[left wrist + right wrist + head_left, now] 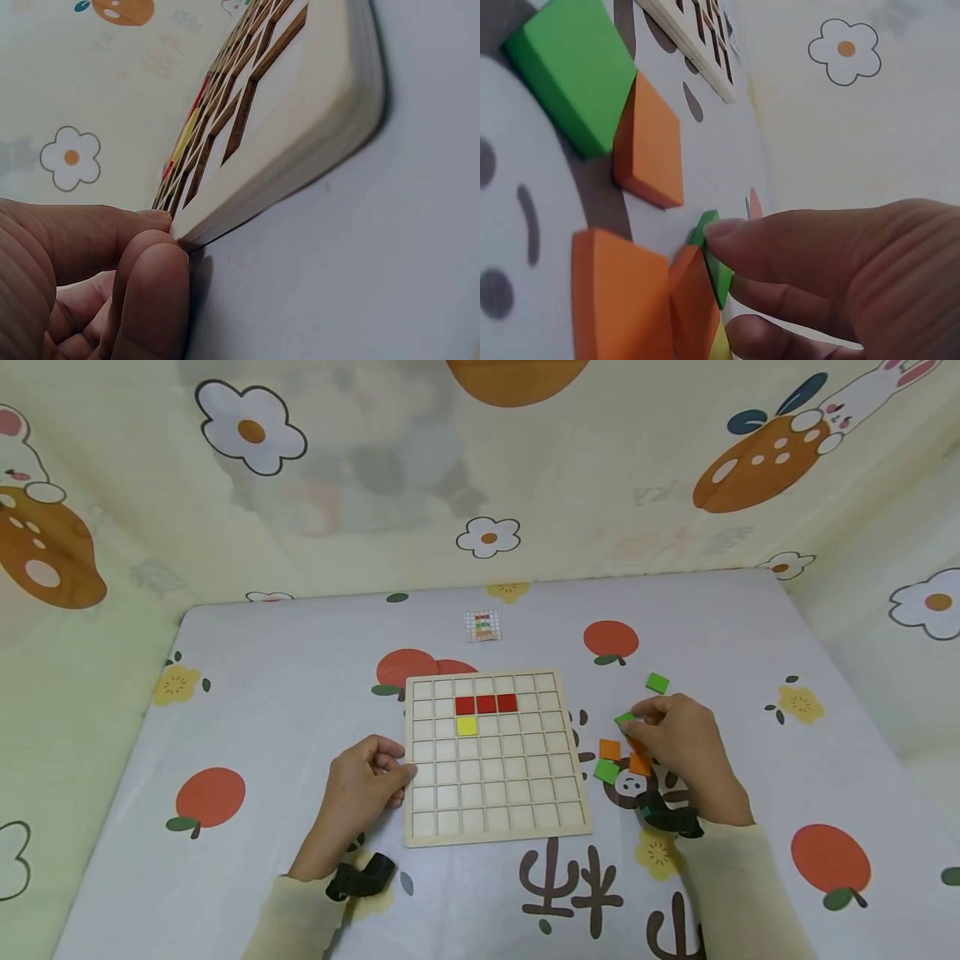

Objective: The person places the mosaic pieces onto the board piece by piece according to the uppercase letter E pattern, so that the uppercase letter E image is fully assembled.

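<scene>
A square wooden grid board (497, 771) lies on the table in the head view. Three red tiles (486, 704) sit side by side in one of its upper rows, and a yellow tile (467, 726) fills the cell under the leftmost red one. My left hand (367, 781) grips the board's left edge, thumb on the rim and fingers against the side. To the right of the board, my right hand (678, 747) pinches a green tile (718, 270) between thumb and fingers. Right beside that tile are an orange tile (694, 289) and a partly hidden yellow tile (720, 343).
Near the right hand lie another green tile (607, 771) and two more orange tiles (610, 749). Farther back is a separate green tile (657, 683). Behind the board rests a small pattern card (483, 626) with coloured squares. A printed cloth (285, 710) covers the table.
</scene>
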Tool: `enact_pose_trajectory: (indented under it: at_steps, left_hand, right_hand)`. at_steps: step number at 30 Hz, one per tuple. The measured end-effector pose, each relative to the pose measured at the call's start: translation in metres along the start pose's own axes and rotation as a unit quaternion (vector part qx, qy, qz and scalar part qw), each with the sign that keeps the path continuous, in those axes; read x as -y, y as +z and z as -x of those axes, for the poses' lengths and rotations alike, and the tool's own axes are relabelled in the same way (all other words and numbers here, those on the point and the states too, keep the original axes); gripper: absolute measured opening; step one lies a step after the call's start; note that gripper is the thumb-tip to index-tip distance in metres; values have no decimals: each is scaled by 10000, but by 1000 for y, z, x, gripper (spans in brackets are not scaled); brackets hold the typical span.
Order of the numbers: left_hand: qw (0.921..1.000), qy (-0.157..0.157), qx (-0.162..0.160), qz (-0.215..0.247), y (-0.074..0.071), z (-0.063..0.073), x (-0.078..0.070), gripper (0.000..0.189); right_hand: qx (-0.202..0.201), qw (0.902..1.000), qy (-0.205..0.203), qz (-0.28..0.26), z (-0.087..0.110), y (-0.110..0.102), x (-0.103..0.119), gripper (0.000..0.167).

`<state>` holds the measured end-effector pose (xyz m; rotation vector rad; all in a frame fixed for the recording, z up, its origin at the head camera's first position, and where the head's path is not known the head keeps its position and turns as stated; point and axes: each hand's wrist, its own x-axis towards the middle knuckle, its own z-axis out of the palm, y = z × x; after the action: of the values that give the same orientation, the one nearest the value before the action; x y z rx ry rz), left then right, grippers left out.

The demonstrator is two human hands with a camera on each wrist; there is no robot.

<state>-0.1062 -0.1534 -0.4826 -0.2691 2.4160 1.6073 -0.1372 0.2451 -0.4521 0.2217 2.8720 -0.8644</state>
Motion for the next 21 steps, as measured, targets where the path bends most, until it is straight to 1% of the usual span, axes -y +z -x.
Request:
enact_pose_trajectory:
  at_steps: [7, 9, 12, 17, 21]
  left_hand:
    - [10000, -2, -6, 6, 0, 0, 0, 21]
    - [10000, 27, -7, 14, 0, 0, -1, 21]
    - [10000, 31, -12, 6, -1, 0, -1, 21]
    - [10000, -12, -32, -12, 0, 0, -1, 21]
    - [10000, -24, -33, -7, 0, 0, -1, 21]
  right_hand:
    - [340, 9987, 279, -254, 0, 4, 10, 33]
    - [394, 9983, 288, -333, 0, 5, 14, 31]
    - [387, 9982, 165, -437, 0, 6, 18, 27]
    - [327, 9976, -163, -580, -1, 9, 20, 22]
    - [350, 9964, -396, -663, -1, 12, 22, 22]
